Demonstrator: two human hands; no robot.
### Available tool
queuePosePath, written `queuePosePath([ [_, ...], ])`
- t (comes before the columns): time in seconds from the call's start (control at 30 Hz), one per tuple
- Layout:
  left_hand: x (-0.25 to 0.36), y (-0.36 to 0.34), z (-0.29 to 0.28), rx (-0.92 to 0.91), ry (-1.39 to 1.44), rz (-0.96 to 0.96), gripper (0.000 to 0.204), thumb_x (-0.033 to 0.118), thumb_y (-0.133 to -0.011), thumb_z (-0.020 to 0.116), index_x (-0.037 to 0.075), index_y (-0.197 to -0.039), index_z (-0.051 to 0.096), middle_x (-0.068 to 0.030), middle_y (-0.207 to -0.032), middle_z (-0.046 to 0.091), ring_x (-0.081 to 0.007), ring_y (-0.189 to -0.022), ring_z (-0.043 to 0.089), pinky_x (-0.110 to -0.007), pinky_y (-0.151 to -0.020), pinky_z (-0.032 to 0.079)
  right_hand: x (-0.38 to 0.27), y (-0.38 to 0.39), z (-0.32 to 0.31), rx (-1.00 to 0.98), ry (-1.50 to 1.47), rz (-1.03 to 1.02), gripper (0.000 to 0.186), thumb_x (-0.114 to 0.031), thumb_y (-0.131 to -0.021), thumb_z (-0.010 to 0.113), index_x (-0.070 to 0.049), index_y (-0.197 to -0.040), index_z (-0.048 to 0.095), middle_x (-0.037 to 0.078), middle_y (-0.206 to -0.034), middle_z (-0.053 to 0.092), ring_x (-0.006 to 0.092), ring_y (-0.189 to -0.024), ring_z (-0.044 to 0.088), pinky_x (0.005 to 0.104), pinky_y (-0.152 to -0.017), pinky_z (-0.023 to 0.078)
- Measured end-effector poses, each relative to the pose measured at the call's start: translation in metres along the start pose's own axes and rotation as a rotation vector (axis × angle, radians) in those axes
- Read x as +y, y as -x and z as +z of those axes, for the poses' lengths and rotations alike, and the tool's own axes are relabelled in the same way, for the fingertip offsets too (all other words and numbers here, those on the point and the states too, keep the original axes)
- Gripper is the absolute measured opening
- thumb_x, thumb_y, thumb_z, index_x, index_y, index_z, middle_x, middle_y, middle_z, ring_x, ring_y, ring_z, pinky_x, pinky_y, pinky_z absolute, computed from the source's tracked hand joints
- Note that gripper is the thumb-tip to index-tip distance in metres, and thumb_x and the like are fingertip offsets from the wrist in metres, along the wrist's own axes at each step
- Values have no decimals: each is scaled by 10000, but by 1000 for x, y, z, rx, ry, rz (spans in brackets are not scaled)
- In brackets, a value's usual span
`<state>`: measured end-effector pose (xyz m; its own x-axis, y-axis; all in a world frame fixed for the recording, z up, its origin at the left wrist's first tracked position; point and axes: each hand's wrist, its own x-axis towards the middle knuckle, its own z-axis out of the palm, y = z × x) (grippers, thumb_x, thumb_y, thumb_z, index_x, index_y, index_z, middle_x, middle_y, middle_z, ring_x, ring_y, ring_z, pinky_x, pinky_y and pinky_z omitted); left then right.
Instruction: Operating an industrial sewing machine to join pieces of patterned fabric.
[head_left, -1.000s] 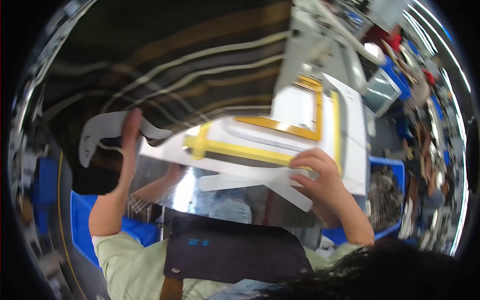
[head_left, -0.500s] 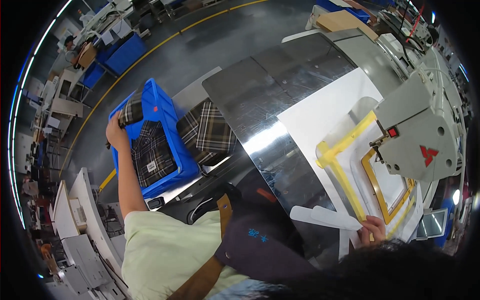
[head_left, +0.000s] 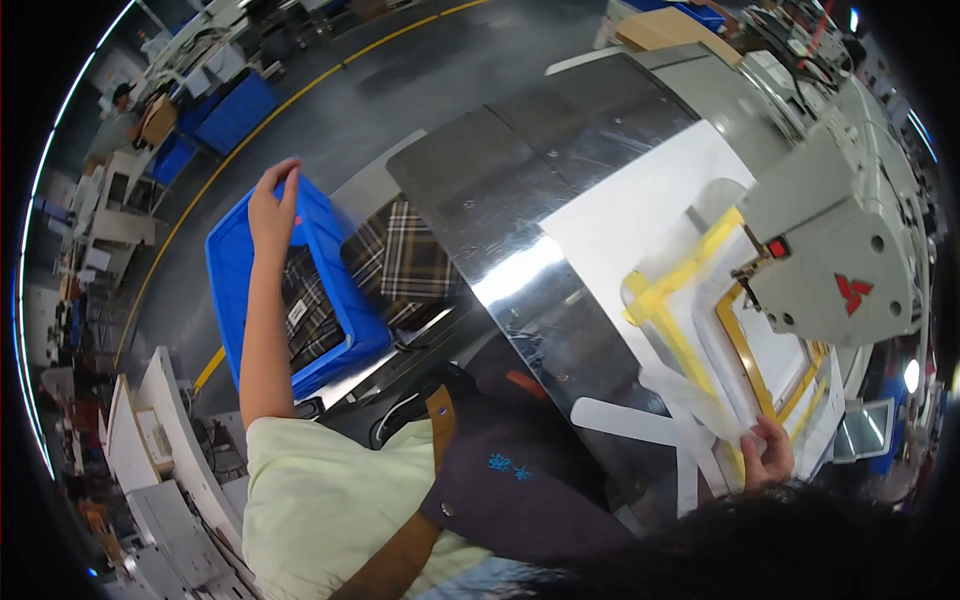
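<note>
Twice check for creases, pinching thin white sheet (head_left: pixel 695 400) in right hand (head_left: pixel 768 455) just beside amber frame (head_left: pixel 737 345); draw taut, with left hand (head_left: pixel 272 208) loose, empty-looking, over blue bin (head_left: pixel 342 280) left of frame.

Garment wkshop, indust. mach. head (head_left: pixel 845 265), metal tbl (head_left: pixel 480 200), plaid cloth (head_left: pixel 312 318) in blue bin (head_left: pixel 348 295), yellow flr line (head_left: pixel 343 66)

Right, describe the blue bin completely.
The blue bin looks like plastic: open-topped, roughly rectangular, with raised walls. It stands at the person's left, holding dark plaid cloth with a white label. The left hand and forearm cross over it, hiding part; whether they touch it is unclear.
</note>
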<state>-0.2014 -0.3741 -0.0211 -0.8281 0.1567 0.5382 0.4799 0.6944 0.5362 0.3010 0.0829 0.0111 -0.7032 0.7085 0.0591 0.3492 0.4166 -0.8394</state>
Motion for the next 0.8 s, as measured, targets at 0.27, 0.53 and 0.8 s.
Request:
queuePosePath([
  [0.27, 326, 44, 104, -929, 821, 968, 437, 212, -810, 692, 50, -1203, 588, -134, -1163, 633, -312, -1060, 599, -360, -931, 460, -77, -37, 43, -121, 200, -312, 218, -22, -791, 695, -29, -1008, 678, 102, -853, 687, 188, -759, 657, 295, -694, 511],
  [0.53, 391, 95, 167, -1835, 484, 810, 312, 316, -864, 644, 36, -1003, 654, -111, -879, 679, -262, -817, 643, -370, -738, 485, -42, -1, 7, 115, 37, 59, 252, -49, -815, 678, -44, -1067, 672, 72, -861, 692, 143, -781, 627, 271, -750, 492],
  [0.8, 377, 111, 178, -1434, 616, 796, 258, 317, -897, 588, 76, -906, 676, -70, -761, 661, -253, -674, 612, -359, -647, 470, -26, -40, 28, 109, 355, -357, 215, -169, -848, 649, -54, -1030, 644, 109, -891, 658, 313, -789, 622, 361, -769, 494],
])
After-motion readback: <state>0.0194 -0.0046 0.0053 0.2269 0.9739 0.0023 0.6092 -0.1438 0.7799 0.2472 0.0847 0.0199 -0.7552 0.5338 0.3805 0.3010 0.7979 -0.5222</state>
